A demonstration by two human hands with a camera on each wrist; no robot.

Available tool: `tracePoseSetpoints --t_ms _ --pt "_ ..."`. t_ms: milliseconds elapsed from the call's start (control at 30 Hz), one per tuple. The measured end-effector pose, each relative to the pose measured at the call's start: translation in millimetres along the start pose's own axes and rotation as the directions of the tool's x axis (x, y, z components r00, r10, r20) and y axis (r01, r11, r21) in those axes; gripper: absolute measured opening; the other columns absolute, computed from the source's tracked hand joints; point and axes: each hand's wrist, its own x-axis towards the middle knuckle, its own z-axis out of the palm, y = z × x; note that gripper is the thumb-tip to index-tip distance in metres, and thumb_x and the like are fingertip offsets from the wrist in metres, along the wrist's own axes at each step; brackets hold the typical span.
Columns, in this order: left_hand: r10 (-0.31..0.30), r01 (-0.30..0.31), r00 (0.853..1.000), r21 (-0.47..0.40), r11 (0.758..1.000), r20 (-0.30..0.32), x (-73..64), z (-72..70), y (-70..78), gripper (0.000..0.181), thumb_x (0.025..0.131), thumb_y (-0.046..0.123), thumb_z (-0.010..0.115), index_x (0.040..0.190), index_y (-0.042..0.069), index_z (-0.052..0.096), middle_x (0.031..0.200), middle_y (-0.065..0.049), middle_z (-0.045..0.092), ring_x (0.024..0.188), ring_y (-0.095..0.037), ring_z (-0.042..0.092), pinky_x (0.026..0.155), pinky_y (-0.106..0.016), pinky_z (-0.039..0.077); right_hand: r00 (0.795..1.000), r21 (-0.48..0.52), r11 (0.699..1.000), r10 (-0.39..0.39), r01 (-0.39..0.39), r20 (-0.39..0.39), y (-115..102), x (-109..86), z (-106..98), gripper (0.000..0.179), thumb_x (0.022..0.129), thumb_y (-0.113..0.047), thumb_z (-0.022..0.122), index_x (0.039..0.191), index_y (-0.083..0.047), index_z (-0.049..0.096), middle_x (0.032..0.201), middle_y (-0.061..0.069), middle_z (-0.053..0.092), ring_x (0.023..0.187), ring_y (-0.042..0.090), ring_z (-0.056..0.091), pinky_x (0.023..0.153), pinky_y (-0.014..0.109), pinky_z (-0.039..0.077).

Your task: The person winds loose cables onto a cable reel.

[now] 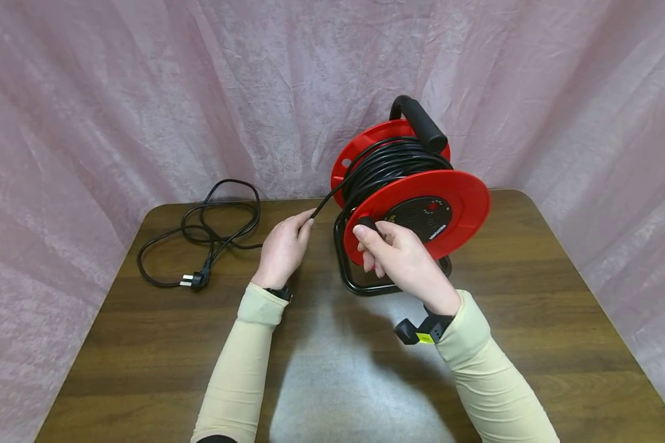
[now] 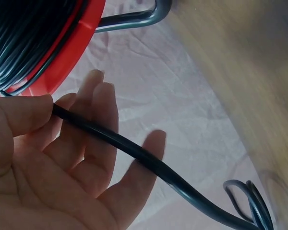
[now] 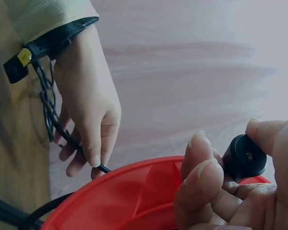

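A red cable reel (image 1: 465, 206) wound with black cable (image 1: 390, 163) stands on its black tube frame at the back of the table. My left hand (image 1: 284, 246) pinches the cable between thumb and forefinger, left of the reel; in the left wrist view the cable (image 2: 120, 143) runs across the other fingers. The fingers and thumb of my right hand (image 1: 401, 258) grip the small black crank knob (image 3: 245, 155) on the reel's near disc. Loose cable (image 1: 221, 237) lies in loops on the left, ending in a black plug (image 1: 201, 278) with metal pins.
The reel's black carrying handle (image 1: 423, 126) rises above the drum. The wooden table (image 1: 332, 381) reaches back to a pink curtain (image 1: 277, 80). Each wrist wears a black strap; a black camera (image 1: 421, 331) hangs beside the right one.
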Motion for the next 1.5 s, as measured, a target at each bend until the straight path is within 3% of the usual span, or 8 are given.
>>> tracePoseSetpoints --t_ms 333,567,1033,1167,1500 --pt "-0.009 0.009 1.000 -0.020 1.000 0.004 0.2 -0.6 1.5 0.037 0.109 0.027 0.051 0.143 0.019 0.063 0.118 -0.004 0.073 0.110 -0.025 0.067 0.091 -0.047 0.053 0.998 0.013 0.999 -0.037 0.038 -0.051 -6 0.0 -11 0.043 0.104 -0.046 0.056 0.093 -0.006 0.063 0.073 0.013 0.063 0.060 0.029 0.057 0.058 0.038 0.049" --pt "-0.022 0.022 1.000 -0.040 0.999 0.005 -1.6 -2.7 3.4 0.037 0.110 0.032 0.050 0.140 0.019 0.065 0.117 -0.002 0.073 0.109 -0.023 0.067 0.091 -0.046 0.052 0.997 0.013 0.999 -0.039 0.040 -0.070 -10 -2.3 -18 0.046 0.103 -0.050 0.057 0.092 -0.006 0.062 0.073 0.013 0.063 0.062 0.031 0.059 0.062 0.037 0.051" --pt "-0.049 0.052 0.997 -0.043 0.998 0.066 -3.3 -1.8 5.3 0.039 0.110 0.033 0.048 0.142 0.016 0.063 0.118 -0.005 0.073 0.106 -0.024 0.068 0.088 -0.047 0.053 0.995 -0.016 0.997 -0.072 0.071 -0.073 -8 -5.5 -31 0.046 0.105 -0.047 0.056 0.086 -0.005 0.060 0.072 0.014 0.060 0.063 0.032 0.058 0.064 0.036 0.051" --pt "-0.050 0.052 0.997 -0.032 0.998 0.061 -2.4 -1.5 6.9 0.038 0.110 0.031 0.049 0.142 0.016 0.063 0.123 -0.005 0.071 0.110 -0.025 0.067 0.090 -0.047 0.053 0.994 0.000 0.998 -0.065 0.065 -0.084 -10 -6.8 -37 0.047 0.105 -0.046 0.055 0.086 -0.004 0.060 0.073 0.015 0.060 0.064 0.032 0.059 0.064 0.036 0.051" --pt "-0.033 0.034 0.999 -0.027 0.999 0.043 -2.2 -3.0 5.8 0.036 0.110 0.031 0.049 0.136 0.014 0.067 0.110 -0.004 0.074 0.101 -0.022 0.069 0.087 -0.046 0.053 0.989 0.060 0.996 -0.050 0.059 -0.141 -14 -9.5 -58 0.046 0.107 -0.044 0.051 0.091 -0.001 0.059 0.075 0.017 0.059 0.061 0.030 0.058 0.060 0.035 0.054"
